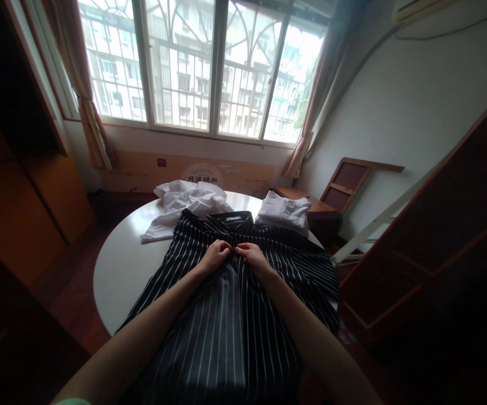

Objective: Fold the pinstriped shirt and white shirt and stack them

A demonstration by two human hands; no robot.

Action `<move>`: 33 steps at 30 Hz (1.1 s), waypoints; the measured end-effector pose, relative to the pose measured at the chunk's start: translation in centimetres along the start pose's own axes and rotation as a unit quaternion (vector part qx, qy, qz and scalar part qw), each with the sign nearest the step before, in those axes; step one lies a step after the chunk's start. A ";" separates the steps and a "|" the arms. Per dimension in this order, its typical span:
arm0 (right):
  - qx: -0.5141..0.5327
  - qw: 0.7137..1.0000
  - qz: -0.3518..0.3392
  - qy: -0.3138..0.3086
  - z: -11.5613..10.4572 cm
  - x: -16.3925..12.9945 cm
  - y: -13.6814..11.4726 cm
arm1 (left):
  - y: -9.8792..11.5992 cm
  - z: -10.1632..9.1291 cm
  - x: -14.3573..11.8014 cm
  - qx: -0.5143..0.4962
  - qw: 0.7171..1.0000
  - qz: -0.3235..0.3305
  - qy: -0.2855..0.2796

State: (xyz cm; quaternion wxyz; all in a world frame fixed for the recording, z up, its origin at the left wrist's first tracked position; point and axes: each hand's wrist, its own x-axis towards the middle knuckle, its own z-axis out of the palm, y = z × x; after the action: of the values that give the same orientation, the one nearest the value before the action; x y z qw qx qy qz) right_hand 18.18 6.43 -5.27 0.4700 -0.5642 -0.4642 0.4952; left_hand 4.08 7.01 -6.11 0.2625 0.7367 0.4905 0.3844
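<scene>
Black, white-striped, collared cloth garment (264, 323): spread over round white glossy table (119, 264). Left hand (217, 254) and right hand (252, 257) each pinch its front opening below the collar (229, 223), fingers nearly closed. Judged light, limp; best gripped there. Beyond: crumpled white cloth (190, 201) left, folded white garment (283, 212) right.

On a glossy, round white table (119, 270): a black shirt (252, 309) with white stripes, spread over the middle and near part; beyond it on the left, a crumpled white cloth (192, 199); on the right, a neatly folded white garment (283, 212)
</scene>
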 end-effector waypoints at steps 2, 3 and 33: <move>0.006 1.000 0.007 -0.003 -0.1 0.1 0.0 | 0.0 0.1 -0.1 0.002 1.000 -0.004 0.003; 0.009 1.000 0.008 -0.004 -0.1 0.1 0.1 | -0.1 0.2 -0.1 0.001 1.000 -0.003 0.006; -0.033 0.999 -0.021 -0.008 -0.4 0.0 -0.4 | 0.5 0.3 -0.8 -0.130 0.991 -0.014 0.042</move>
State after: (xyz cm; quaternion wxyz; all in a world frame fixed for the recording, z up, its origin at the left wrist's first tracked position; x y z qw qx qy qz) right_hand 18.52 6.47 -4.84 0.4573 -0.5658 -0.4957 0.4744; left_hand 4.38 6.12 -6.15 0.3405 0.6726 0.4575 0.4716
